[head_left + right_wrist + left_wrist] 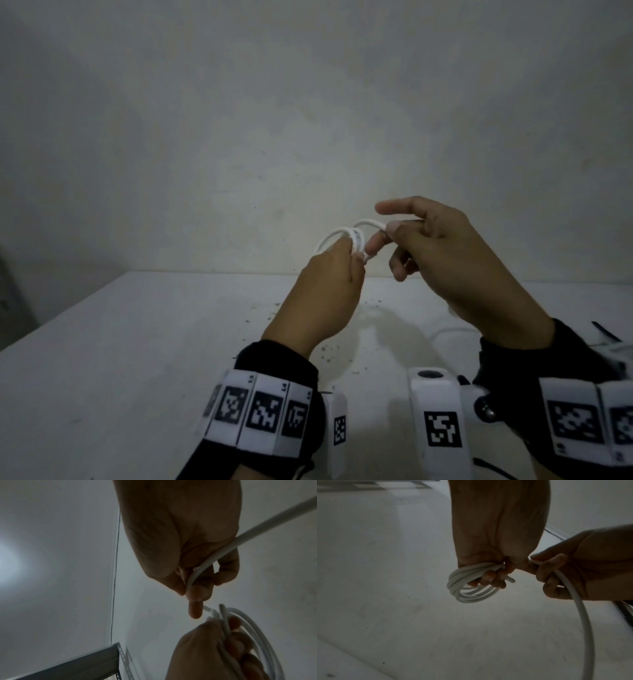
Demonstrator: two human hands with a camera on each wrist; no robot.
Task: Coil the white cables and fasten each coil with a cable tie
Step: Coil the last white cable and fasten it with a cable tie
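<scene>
— Left hand up above the pale matte worktop, fingers curled round a smooth round coil of white cable.
— Right hand just beside, pinching the loose strand; index finger straight. Open space all round.

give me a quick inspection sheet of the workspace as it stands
surface: white table, dark specks scattered near the middle.
job's things: white cable coil held above the table, several loops; no cable tie seen.
clutter: dark thin object at the right edge of the head view, cannot tell what.
grippers: left hand grips the coil; right hand pinches the loose cable run between thumb and fingers.
cables: loose run trails from the right hand's grip down out of view; one free cable end sticks out by the left fingers.
surroundings: plain pale wall; grey metal shelf rail in the right wrist view.
</scene>
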